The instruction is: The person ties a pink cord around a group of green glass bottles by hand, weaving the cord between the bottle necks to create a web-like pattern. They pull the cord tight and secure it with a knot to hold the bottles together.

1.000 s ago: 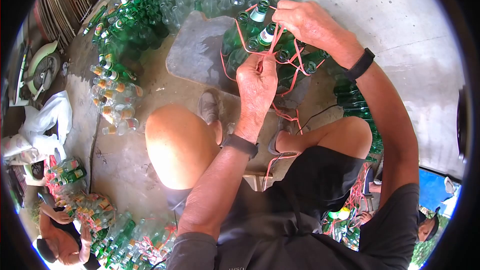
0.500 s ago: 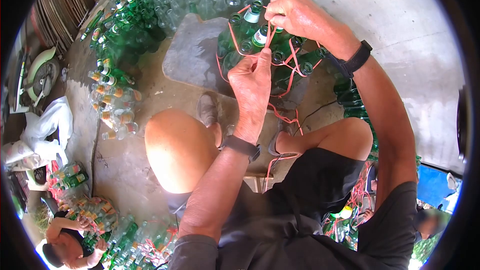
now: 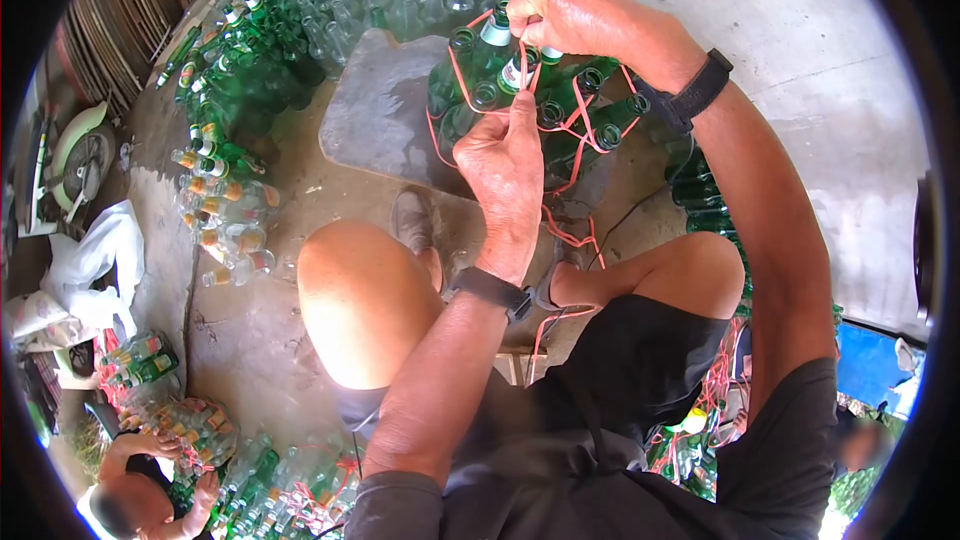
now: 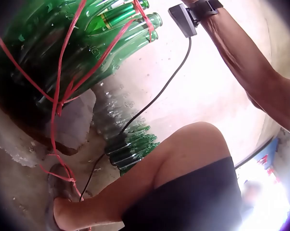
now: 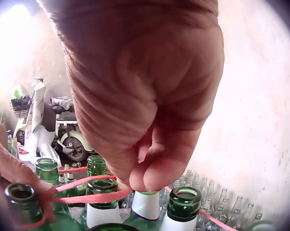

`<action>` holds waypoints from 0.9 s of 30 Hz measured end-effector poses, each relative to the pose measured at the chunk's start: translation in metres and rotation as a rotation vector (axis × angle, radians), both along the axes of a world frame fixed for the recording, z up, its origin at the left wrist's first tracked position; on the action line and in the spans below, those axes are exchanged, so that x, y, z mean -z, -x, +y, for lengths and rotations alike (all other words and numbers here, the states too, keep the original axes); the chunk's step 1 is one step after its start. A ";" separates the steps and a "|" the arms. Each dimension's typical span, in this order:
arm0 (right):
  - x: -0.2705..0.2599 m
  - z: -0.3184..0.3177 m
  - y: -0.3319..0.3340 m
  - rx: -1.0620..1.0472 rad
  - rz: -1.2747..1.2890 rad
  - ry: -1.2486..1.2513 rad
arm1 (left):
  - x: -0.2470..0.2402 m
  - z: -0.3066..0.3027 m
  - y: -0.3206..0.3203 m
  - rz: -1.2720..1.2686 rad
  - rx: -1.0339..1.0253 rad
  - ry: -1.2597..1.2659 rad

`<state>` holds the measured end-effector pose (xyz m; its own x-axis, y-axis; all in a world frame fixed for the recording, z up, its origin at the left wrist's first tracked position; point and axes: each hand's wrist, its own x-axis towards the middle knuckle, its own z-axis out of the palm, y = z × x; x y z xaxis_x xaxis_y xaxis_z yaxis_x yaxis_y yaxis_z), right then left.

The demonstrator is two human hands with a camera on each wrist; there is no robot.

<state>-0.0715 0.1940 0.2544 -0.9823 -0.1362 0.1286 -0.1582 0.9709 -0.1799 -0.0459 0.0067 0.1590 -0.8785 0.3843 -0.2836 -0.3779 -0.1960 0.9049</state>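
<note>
A cluster of green glass bottles [image 3: 478, 68] stands upright on a grey slab, pink plastic twine [image 3: 455, 75] looped about their necks. Over the middle of the cluster, my left hand [image 3: 502, 158] pinches the twine between thumb and fingers. Farther out, my right hand [image 3: 580, 15] pinches the same twine, which runs taut between the two hands. In the right wrist view, my right hand [image 5: 149, 96] is bent down just above the bottle mouths, with pink strands [image 5: 89, 195] stretching to my left hand [image 5: 12, 166]. The left wrist view shows red strands [image 4: 58, 72] crossing the bottles; the left hand is out of sight there.
The slab [image 3: 375, 110] lies on the concrete floor. Many clear bottles [image 3: 400, 0] stand behind it, green ones [image 3: 250, 50] at left. Loose twine [image 3: 570, 238] trails by my feet, near a black cable [image 4: 159, 94]. A person [image 3: 140, 500] sits at lower left among bundled bottles.
Both hands have shifted slightly left and away from me, the right more so, and the twine span between them is shorter. The whole head view has also shifted a little.
</note>
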 end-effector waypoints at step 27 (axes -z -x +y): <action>-0.012 -0.001 0.017 0.348 -0.636 0.268 | 0.008 -0.011 0.001 0.015 0.052 -0.019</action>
<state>-0.0890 0.1932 0.2662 -0.8587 0.1504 -0.4899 0.3609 0.8561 -0.3699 -0.0465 -0.0039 0.1510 -0.8614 0.4346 -0.2628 -0.3743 -0.1935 0.9069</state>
